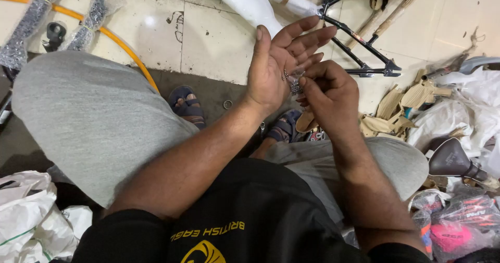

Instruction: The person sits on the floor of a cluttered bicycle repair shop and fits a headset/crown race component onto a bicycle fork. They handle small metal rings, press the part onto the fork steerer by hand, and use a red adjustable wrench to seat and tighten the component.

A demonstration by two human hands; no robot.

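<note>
My left hand (276,65) is flat and open with tiny metal bits (286,75) lying in the palm, my right hand (328,93) pinches a small clear bag (296,87) beside them, and I think more bits wait inside

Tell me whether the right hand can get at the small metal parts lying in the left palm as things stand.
Probably yes. The left hand is held open, palm up, with the small metal parts exposed, and the right hand is right beside them, its fingertips pinching a small metal piece; nothing lies between.
</note>
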